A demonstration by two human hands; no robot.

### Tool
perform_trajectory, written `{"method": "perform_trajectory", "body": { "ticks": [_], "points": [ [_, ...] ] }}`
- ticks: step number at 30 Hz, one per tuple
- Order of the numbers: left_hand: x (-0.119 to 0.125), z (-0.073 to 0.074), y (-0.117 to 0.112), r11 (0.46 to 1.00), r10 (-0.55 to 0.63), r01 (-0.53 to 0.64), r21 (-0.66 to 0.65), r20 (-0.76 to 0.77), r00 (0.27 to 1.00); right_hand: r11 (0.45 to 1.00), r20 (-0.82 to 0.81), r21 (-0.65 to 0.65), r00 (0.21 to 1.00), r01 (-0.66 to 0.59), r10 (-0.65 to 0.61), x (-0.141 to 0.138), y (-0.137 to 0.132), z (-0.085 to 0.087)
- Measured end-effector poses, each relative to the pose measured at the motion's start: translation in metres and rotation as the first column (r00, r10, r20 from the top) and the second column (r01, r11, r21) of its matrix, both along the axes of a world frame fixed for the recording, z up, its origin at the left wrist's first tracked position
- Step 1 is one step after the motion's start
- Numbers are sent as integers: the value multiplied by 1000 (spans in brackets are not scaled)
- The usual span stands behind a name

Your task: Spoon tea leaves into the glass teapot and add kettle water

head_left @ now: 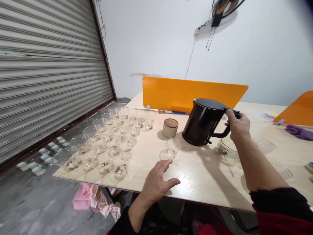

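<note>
My right hand (237, 123) grips the handle of a black electric kettle (199, 125), which is tilted slightly with its spout to the left. Just left of and below the spout stands a small clear plastic cup (173, 149). Thumb and fingers apart, my left hand (160, 179) is near that cup and holds nothing. Beyond the cup is a beige canister (170, 129) with a wooden lid. Rows of clear cups (119, 166) with dark leaf-like bits in the bottom fill the left of the table. Partly behind my right forearm, a ribbed glass bowl (226, 148) also holds dark bits.
An orange divider (168, 94) runs along the table's back. Stacked clear cups (266, 146) lie to the right, with a purple cloth (299, 131) farther off. Several white bottles (36, 168) stand on the floor at left; pink fabric (83, 197) is under the table.
</note>
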State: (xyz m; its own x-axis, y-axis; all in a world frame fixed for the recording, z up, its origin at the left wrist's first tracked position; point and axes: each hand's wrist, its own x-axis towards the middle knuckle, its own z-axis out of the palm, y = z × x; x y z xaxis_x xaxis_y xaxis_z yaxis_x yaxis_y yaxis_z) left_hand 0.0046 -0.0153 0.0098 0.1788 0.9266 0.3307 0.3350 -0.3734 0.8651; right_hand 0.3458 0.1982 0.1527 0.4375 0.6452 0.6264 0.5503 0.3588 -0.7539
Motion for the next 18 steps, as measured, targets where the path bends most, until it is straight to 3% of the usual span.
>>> {"method": "perform_trajectory", "body": {
  "ticks": [3,6,13,18],
  "points": [
    [0,1,-1,1000,-2,2,9,13,1000,992,-101,-57,989,-114,108,-13,-22,3],
    [1,1,-1,1000,-4,4,3,30,1000,981,-242,-30,954,-192,179,-31,-44,5],
    [0,0,1,999,9,-9,30,24,1000,991,-349,80,929,-104,126,-54,-109,3],
    [5,-2,-1,998,-12,8,68,61,998,998,-221,8,974,-58,59,-40,-166,4]
  ]
}}
